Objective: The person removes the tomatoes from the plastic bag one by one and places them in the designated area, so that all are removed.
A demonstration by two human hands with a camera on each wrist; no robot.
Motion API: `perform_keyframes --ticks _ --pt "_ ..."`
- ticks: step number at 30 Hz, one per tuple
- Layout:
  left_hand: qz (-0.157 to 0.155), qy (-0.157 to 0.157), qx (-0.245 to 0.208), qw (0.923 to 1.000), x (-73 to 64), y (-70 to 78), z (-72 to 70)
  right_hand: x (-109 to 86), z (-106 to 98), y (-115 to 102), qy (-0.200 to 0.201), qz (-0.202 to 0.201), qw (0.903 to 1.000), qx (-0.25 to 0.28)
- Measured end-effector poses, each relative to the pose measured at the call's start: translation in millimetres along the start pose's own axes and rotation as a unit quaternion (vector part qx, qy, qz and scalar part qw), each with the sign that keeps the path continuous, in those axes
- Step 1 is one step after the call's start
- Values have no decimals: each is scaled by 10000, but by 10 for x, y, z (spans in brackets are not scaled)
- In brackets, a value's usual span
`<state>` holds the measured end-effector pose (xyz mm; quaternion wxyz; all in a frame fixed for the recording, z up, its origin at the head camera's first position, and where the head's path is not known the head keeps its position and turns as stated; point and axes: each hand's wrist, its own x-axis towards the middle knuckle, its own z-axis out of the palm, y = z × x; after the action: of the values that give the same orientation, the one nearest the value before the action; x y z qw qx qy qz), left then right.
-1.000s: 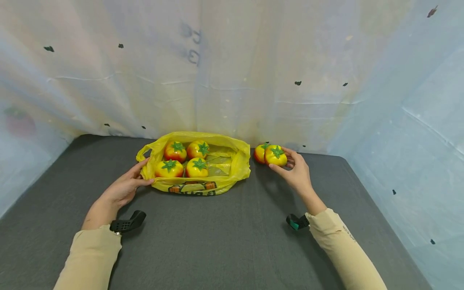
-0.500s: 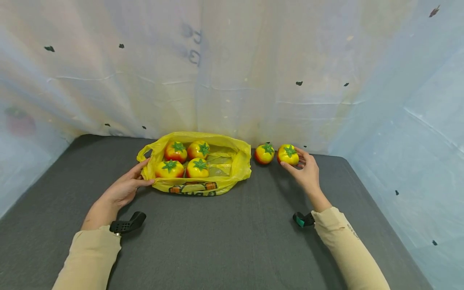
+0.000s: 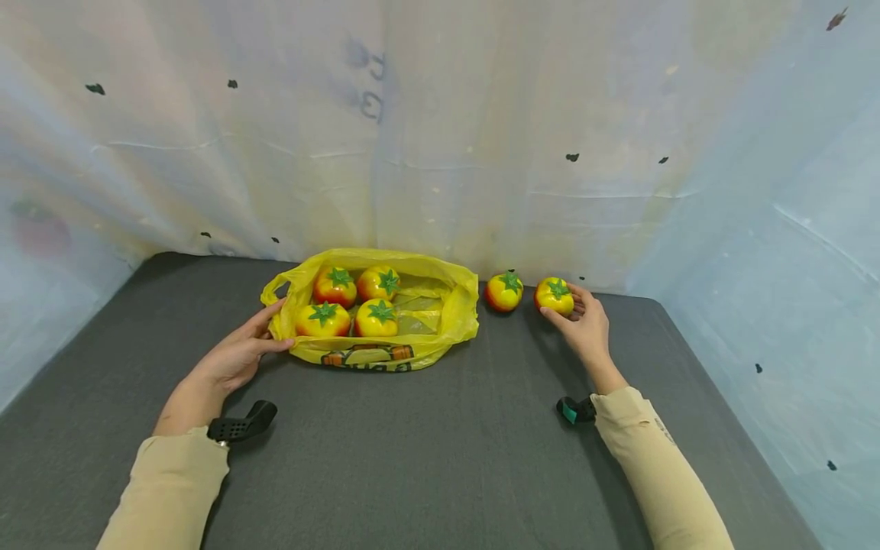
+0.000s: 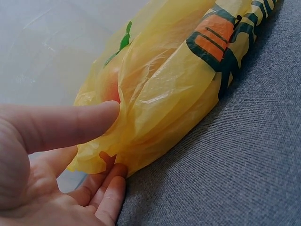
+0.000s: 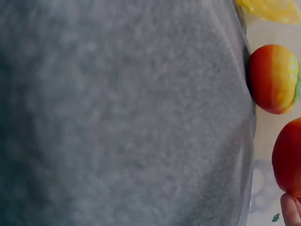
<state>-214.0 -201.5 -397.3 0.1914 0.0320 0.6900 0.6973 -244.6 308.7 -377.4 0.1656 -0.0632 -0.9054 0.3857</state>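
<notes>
A yellow plastic bag (image 3: 440, 315) lies open on the table, with several glossy red-and-yellow tomatoes (image 3: 376, 318) grouped in its left half. My left hand (image 3: 237, 355) holds the bag's left end; in the left wrist view the thumb (image 4: 80, 123) presses on the plastic from one side and the fingertips (image 4: 113, 193) are at its lower edge. To the right of the bag, a single tomato (image 3: 504, 292) sits by the back edge. Beside it my right hand (image 3: 584, 325) grips another tomato (image 3: 554, 297) between thumb and fingers. The right wrist view catches only part of this held tomato (image 5: 289, 157) and one fingertip.
The dark grey table (image 3: 412, 458) stretches in front of both hands. A pale sheet wall (image 3: 467, 137) rises right behind the bag and tomatoes, and a bluish sheet (image 3: 791, 305) closes off the right side. Black wrist mounts (image 3: 244, 422) sit on both forearms.
My right hand has moved right with its tomato, which now stands apart from the single tomato it overlapped before. The left hand and the bag have stayed in place.
</notes>
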Motion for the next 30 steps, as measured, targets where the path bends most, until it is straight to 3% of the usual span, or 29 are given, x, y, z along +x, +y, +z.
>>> perform_keyframes --ticks 6,21,30 --pt "10 -11 -35 10000 -3 -3 -11 54 34 63 -128 91 9999 -40" --pt "-61 49 -85 9999 -5 -25 3 181 80 154 -302 793 9963 -132" --pt "-26 49 -65 10000 1 -34 0 205 63 139 -384 845 9956 -155"
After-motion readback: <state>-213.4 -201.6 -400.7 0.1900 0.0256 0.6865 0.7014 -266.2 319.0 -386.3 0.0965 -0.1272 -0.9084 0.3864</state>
